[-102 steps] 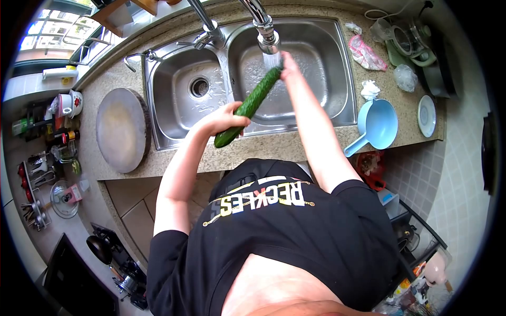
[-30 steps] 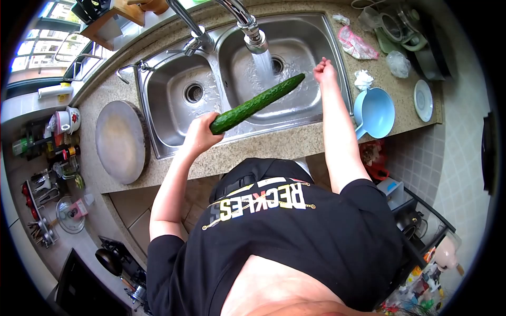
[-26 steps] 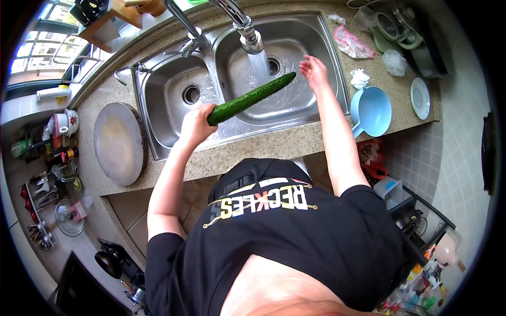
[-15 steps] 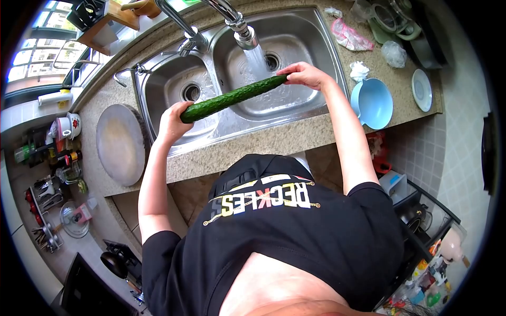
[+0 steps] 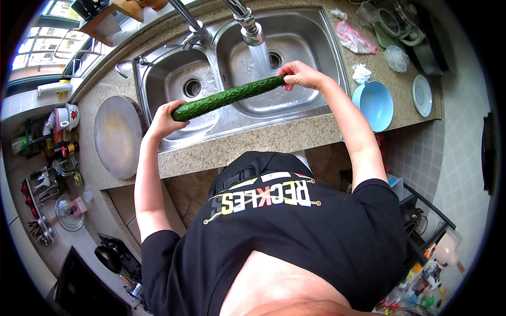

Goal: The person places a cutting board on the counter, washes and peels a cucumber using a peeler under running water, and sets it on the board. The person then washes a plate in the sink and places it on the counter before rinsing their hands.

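Note:
A long, dark green, bumpy cucumber (image 5: pixel 229 98) spans both hands over the front part of the double steel sink (image 5: pixel 311 58). My left hand (image 5: pixel 167 121) is closed around its thicker left end. At the narrower right end, the fingers of my right hand (image 5: pixel 301 75) pinch the tip. Behind the cucumber, water (image 5: pixel 259 55) runs from the faucet (image 5: pixel 252 32) into the right basin. The cucumber tilts slightly, its right end nearer the faucet.
A round board (image 5: pixel 117 137) lies on the counter left of the sink. To the right are a light blue pan (image 5: pixel 374 105), a white plate (image 5: pixel 422 95), a crumpled white wad (image 5: pixel 361 73), a pink-edged cloth (image 5: pixel 354 37) and a clear plastic bag (image 5: pixel 396 58).
The cucumber and both hands have shifted slightly left in view, the left end most. My hands keep hold of both ends, and the water still runs.

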A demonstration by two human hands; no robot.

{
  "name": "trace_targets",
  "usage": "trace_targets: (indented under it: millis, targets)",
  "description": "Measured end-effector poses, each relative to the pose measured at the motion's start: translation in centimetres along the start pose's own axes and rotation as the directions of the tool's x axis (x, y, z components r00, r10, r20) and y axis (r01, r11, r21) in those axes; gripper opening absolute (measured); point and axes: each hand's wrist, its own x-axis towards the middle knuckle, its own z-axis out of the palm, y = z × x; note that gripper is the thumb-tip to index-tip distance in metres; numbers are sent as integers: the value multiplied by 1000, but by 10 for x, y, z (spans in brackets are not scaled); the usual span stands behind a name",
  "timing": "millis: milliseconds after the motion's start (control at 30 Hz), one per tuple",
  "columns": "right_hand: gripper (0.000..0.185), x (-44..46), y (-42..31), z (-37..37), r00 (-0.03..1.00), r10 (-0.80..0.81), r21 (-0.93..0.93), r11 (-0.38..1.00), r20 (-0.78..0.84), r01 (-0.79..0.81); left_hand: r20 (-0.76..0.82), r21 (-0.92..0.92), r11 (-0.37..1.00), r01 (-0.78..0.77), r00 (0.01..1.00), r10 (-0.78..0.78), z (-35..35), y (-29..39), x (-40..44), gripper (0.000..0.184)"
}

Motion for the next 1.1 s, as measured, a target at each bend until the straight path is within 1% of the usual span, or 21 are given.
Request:
trace_targets:
  millis: [167, 233, 267, 300, 367, 400, 433, 500, 533, 567, 600, 633, 700, 767, 833, 867, 900, 933, 967, 1033, 1100]
  targets:
    - [17, 7, 24, 3, 999, -27, 132, 991, 37, 22, 65, -30, 997, 67, 996, -65, 2, -5, -4, 48]
    - [35, 8, 29, 5, 999, -50, 5, 999, 6, 50, 88, -71, 994, 87, 993, -81, 3, -6, -5, 49]
    - [59, 10, 32, 7, 998, -30, -106, 994, -54, 24, 106, -86, 992, 90, 991, -81, 4, -6, -5, 50]
    - [59, 11, 33, 10, 998, -28, -103, 994, -56, 22, 110, -86, 992, 89, 991, -79, 6, -4, -5, 50]
    - [69, 15, 41, 14, 968, -66, -474, 879, -241, -58, 98, -76, 994, 83, 992, -76, 9, -1, -4, 51]
    - [76, 17, 42, 19, 936, -169, -439, 898, -309, 17, 99, -74, 994, 82, 992, -75, 9, 0, -3, 51]
    - [76, 16, 44, 21, 935, -170, -439, 898, -310, 17, 119, -96, 988, 119, 987, -107, 10, 2, -3, 52]
    - [72, 9, 44, 32, 868, -125, -45, 992, -480, 118, 143, -113, 982, 154, 980, -138, 10, 3, -5, 53]
    - [72, 7, 45, 36, 867, -125, -43, 992, -483, 119, 133, -114, 980, 166, 980, -151, 12, 0, -6, 54]
    - [71, 5, 46, 39, 875, -77, 54, 992, -478, 117, 125, -115, 978, 176, 979, -162, 15, -4, -7, 55]
    - [70, 3, 45, 42, 882, -33, 149, 982, -469, 116, 169, -143, 972, 187, 972, -162, 17, -10, -6, 56]
    - [70, 1, 43, 43, 880, -33, 149, 982, -474, 118, 206, -198, 960, 197, 966, -155, 19, -16, -6, 55]
    - [59, -5, 36, 48, 928, -25, 427, 883, -371, 194, 247, -274, 933, 231, 955, -164, 21, -20, -9, 54]
    - [51, -10, 26, 54, 933, -43, 479, 849, -358, 224, 262, -293, 932, 213, 955, -136, 21, -21, -12, 48]
    - [56, -13, 13, 63, 975, -8, 796, 576, -223, 187, 284, -340, 908, 246, 947, -151, 23, -24, -14, 49]
    - [54, -15, 2, 70, 978, 49, 873, 461, -205, 160, 323, -346, 899, 267, 934, -154, 26, -23, -14, 50]
    - [51, -17, -7, 81, 981, 2, 864, 474, -194, 170, 360, -351, 891, 288, 920, -156, 31, -18, -14, 51]
    - [51, -17, -12, 82, 973, 50, 882, 434, -225, 182, 398, -464, 819, 338, 905, -149, 36, -16, -15, 50]
    - [51, -17, -16, 81, 961, 101, 898, 392, -256, 198, 310, -496, 828, 261, 944, -112, 37, -12, -15, 40]
    - [51, -11, 4, 68, 954, 55, 881, 401, -295, 249, 301, -574, 764, 294, 944, -138, 40, -8, -12, 41]
    - [52, -7, 24, 52, 948, 12, 865, 413, -318, 285, 287, -570, 763, 305, 944, -163, 46, -8, -11, 43]
